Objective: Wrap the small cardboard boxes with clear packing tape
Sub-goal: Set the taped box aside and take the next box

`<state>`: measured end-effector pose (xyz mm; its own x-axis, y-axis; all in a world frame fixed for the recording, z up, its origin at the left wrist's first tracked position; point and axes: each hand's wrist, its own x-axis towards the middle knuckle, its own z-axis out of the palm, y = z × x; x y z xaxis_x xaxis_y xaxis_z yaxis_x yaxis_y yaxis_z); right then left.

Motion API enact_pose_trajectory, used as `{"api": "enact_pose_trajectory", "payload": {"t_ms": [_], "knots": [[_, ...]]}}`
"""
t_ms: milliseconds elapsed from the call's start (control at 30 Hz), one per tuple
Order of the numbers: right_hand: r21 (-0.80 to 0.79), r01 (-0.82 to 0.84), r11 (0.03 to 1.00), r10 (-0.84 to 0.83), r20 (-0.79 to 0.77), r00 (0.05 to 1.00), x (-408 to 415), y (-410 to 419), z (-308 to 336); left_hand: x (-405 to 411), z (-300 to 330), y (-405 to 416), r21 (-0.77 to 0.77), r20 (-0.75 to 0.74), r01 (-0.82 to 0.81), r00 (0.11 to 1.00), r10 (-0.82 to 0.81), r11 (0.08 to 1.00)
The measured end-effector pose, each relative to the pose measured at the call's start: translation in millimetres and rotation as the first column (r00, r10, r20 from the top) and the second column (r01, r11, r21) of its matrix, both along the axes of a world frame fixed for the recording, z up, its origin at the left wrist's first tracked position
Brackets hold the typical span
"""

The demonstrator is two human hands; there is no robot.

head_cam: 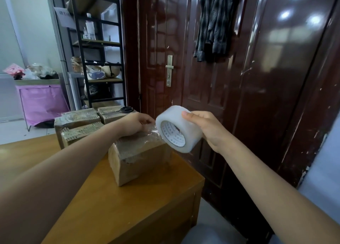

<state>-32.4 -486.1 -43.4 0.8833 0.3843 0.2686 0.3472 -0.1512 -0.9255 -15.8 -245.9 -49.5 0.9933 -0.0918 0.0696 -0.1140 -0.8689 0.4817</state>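
Taped cardboard box (139,159) on desk corner, clear tape roll (179,128) raised beside it

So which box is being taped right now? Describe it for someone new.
On the wooden table, it is the cardboard box standing alone near the right edge. The left hand presses its top; the stacked boxes behind go untouched.
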Motion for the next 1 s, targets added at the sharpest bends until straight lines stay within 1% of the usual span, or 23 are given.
{"api": "enact_pose_trajectory", "payload": {"t_ms": [67, 133, 167, 233, 267, 300, 333, 367, 400, 433, 500, 567, 633, 667, 733, 833, 933, 1000], "knots": [[0.028, -0.02, 0.999, 0.02, 0.009, 1.0, 3.0, 6.2, -2.6, 2.2, -10.2, -0.4, 0.112, 0.037, -0.053, 0.998, 0.049, 0.992], [0.078, -0.008, 0.997, 0.008, 0.003, 1.0, 7.6, 13.7, -6.0, 6.6, -15.5, 1.0, 0.144, 0.009, -0.079, 0.997, 0.079, 0.986], [0.111, 0.002, 0.994, -0.002, -0.004, 1.0, 10.6, 17.3, -8.0, 9.1, -14.6, 0.9, 0.142, -0.041, -0.088, 0.995, 0.094, 0.986], [0.158, 0.047, 0.986, -0.043, -0.03, 0.999, 14.5, 23.6, -10.9, 14.0, -9.5, 0.3, 0.107, -0.219, -0.079, 0.97, 0.101, 0.991], [0.172, 0.082, 0.982, -0.076, -0.043, 0.996, 15.7, 26.5, -11.7, 15.9, -7.2, -1.4, 0.112, -0.302, -0.058, 0.949, 0.09, 0.992], [0.185, 0.118, 0.976, -0.11, -0.053, 0.993, 16.6, 29.4, -12.6, 17.4, -7.2, -3.7, 0.156, -0.342, -0.032, 0.936, 0.084, 0.987], [0.199, 0.145, 0.969, -0.136, -0.059, 0.989, 17.2, 32.8, -13.1, 18.5, -9.4, -4.8, 0.234, -0.325, -0.027, 0.94, 0.105, 0.972], [0.205, 0.164, 0.965, -0.155, -0.058, 0.986, 18.2, 36.6, -13.8, 18.4, -12.3, -6.1, 0.313, -0.265, -0.041, 0.956, 0.129, 0.949], [0.205, 0.182, 0.962, -0.175, -0.053, 0.983, 19.6, 40.2, -14.4, 16.6, -15.5, -8.2, 0.366, -0.19, -0.064, 0.971, 0.142, 0.928], [0.199, 0.198, 0.96, -0.193, -0.042, 0.98, 20.7, 43.2, -14.4, 16.6, -19.1, -8.7, 0.373, -0.122, -0.08, 0.983, 0.134, 0.925], [0.182, 0.216, 0.959, -0.215, -0.023, 0.976, 21.6, 47.5, -12.2, 15.8, -26.3, -7.4, 0.316, -0.057, -0.076, 0.993, 0.099, 0.946], [0.156, 0.223, 0.962, -0.22, -0.036, 0.975, 21.9, 49.4, -6.4, 13.9, -30.8, -3.6, 0.245, -0.015, -0.096, 0.995, 0.103, 0.965], [0.142, 0.224, 0.964, -0.213, -0.091, 0.973, 19.6, 49.5, 3.4, 10.5, -31.4, -4.2, 0.206, 0.038, -0.125, 0.992, 0.12, 0.971], [0.141, 0.226, 0.964, -0.208, -0.127, 0.97, 17.3, 50.2, 9.2, 10.4, -31.1, -5.1, 0.212, 0.06, -0.126, 0.991, 0.116, 0.969], [0.092, 0.204, 0.975, -0.189, -0.151, 0.97, 11.5, 54.6, 18.7, 11.8, -31.5, -5.4, 0.216, 0.058, -0.123, 0.992, 0.113, 0.969], [-0.081, 0.133, 0.988, -0.139, -0.067, 0.988, -4.1, 56.3, 16.9, 13.3, -32.2, -2.3, 0.208, 0.043, -0.116, 0.993, 0.109, 0.971], [-0.205, 0.116, 0.972, -0.121, -0.011, 0.993, -18.6, 31.5, -4.0, 11.6, -31.6, -1.3, 0.2, 0.043, -0.139, 0.99, 0.133, 0.97], [-0.29, 0.074, 0.954, -0.087, -0.032, 0.996, -25.9, 0.7, -24.9, 9.6, -29.0, -2.7, 0.221, 0.024, -0.145, 0.989, 0.144, 0.964]]}}
